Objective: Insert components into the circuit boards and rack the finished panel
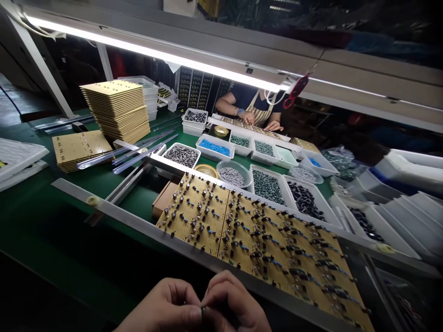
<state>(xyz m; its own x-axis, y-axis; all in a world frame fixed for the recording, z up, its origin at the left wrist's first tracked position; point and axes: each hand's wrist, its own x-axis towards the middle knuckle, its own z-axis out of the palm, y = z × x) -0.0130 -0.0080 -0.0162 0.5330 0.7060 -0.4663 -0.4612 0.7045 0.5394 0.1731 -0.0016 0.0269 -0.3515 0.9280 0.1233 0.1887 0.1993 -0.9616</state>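
Part (203, 310): one, small and dark, exact shape too small to tell; sits between the fingertips of both hands, in front of the lower rail and off the boards

Left hand (169, 306): bare; thumb and forefinger pinching the part at their tips, palm turned inward

Right hand (235, 302): bare; fingers curled, tips pressed in on the same part and meeting the left thumb

Boards (186, 192): tan, flat, rectangular, edge to edge; set with rows of upright black cylinders and slim blue pieces

Lower rail (131, 221) and upper rail (169, 167): straight, smooth, metallic, one along each long side of the boards

Black cylinders (306, 201): heaped loose in a white plastic tray, beyond the upper rail

Green parts (266, 186): small, densely piled, next tray leftward

Grey parts (231, 176): in a round, translucent bowl

Blue parts (214, 147): bright, in a shallow rectangular tray

Stack (119, 108): tan sheets, layered edges, tall, leaning slightly

Table (27, 216): green, smooth

Co-worker (259, 110): striped apron, both hands at a far row of boards under a tube lamp (148, 50)
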